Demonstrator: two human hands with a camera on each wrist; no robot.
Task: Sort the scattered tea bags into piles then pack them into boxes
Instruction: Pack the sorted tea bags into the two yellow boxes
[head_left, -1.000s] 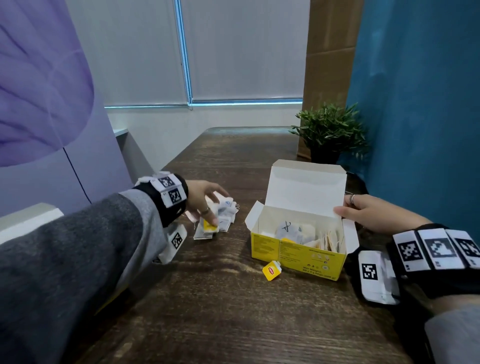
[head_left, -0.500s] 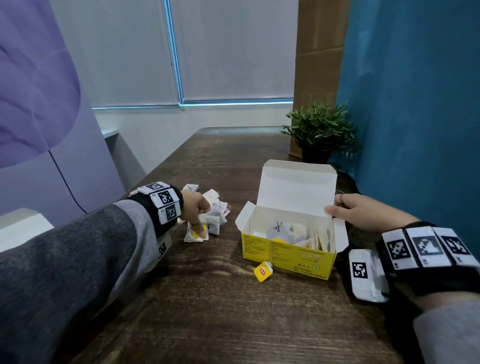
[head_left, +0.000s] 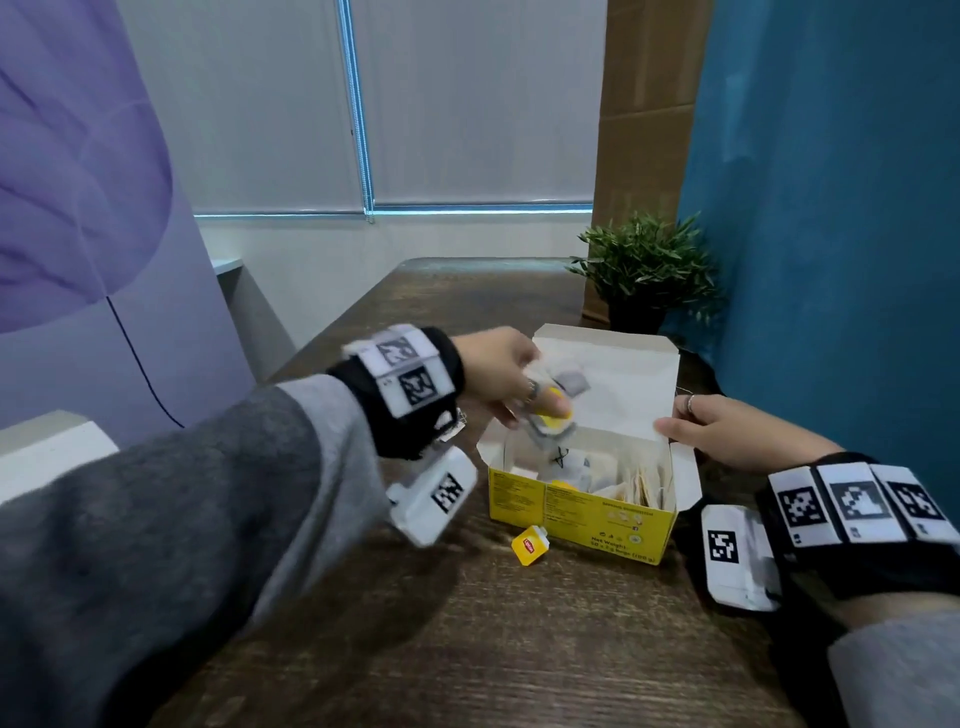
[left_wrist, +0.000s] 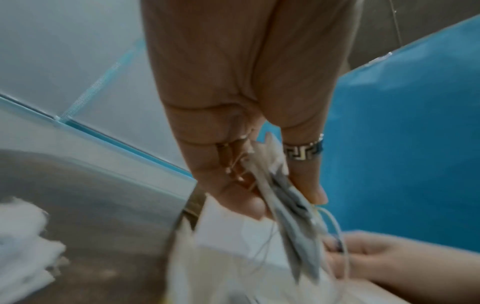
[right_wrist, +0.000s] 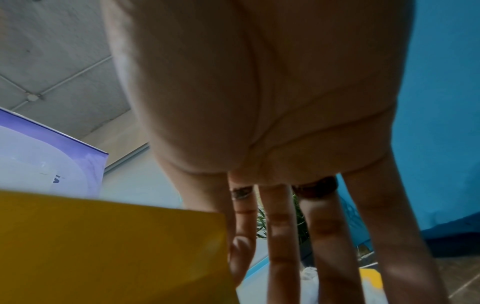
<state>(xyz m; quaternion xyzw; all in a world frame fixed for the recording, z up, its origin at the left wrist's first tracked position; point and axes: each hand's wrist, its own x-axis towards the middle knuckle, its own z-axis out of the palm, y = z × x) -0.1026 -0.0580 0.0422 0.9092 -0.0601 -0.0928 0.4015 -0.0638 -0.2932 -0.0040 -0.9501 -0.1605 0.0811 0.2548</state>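
An open yellow tea box (head_left: 582, 512) stands on the wooden table (head_left: 467, 649), its white lid (head_left: 618, 384) upright and several tea bags inside. Above the box's left half, my left hand (head_left: 540, 400) pinches a bunch of white tea bags (head_left: 553, 415) with yellow tags. In the left wrist view the tea bags (left_wrist: 285, 205) hang with their strings between thumb and fingers of the left hand (left_wrist: 291, 203). My right hand (head_left: 675, 421) rests at the lid's right edge, thumb on the lid. Its fingers (right_wrist: 280, 236) are straight beside the yellow box (right_wrist: 103, 246).
One loose yellow tag (head_left: 529, 544) lies on the table just in front of the box. A potted plant (head_left: 644, 270) stands behind it, by the blue wall (head_left: 831, 260). A blurred white heap (left_wrist: 23, 236) shows at the left in the left wrist view.
My left hand has lifted a bunch of tea bags off the pile at the left and carried it right, over the box. The right hand has stayed at the lid.
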